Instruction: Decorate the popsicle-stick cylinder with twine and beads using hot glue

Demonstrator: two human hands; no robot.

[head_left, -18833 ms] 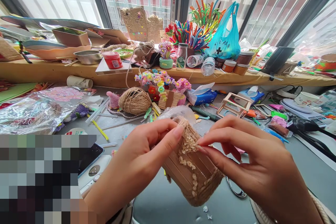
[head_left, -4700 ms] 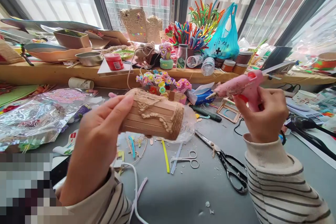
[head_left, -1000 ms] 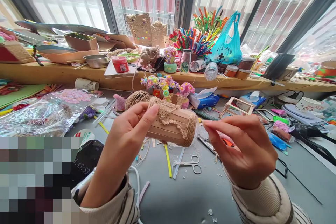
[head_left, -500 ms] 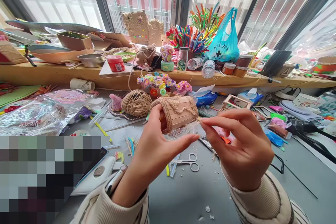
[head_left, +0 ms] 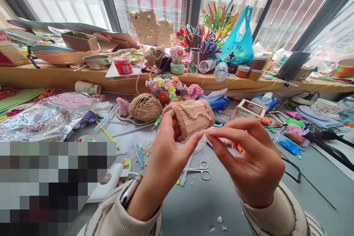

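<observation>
My left hand (head_left: 168,155) holds up a small barrel made of wooden sticks (head_left: 193,118), bound with jute twine at both ends and trimmed with a twine pattern. Its fingers reach into the barrel's open end and its thumb points right. My right hand (head_left: 249,158) is beside it, thumb and forefinger pinched together at the barrel's lower edge against my left thumb, on a thin clear bit I cannot make out. Both sleeves are cream with dark stripes.
A ball of jute twine (head_left: 145,107) and small scissors (head_left: 200,169) lie on the grey table (head_left: 199,210). Craft flowers (head_left: 171,86), a tissue pack (head_left: 219,101), a wooden frame (head_left: 249,108), a phone (head_left: 106,186) and a cable (head_left: 306,184) surround them. The wooden sill (head_left: 55,75) is crowded.
The barrel has turned and moved slightly right and up. My right thumb and forefinger have closed in until they meet my left thumb at its lower edge.
</observation>
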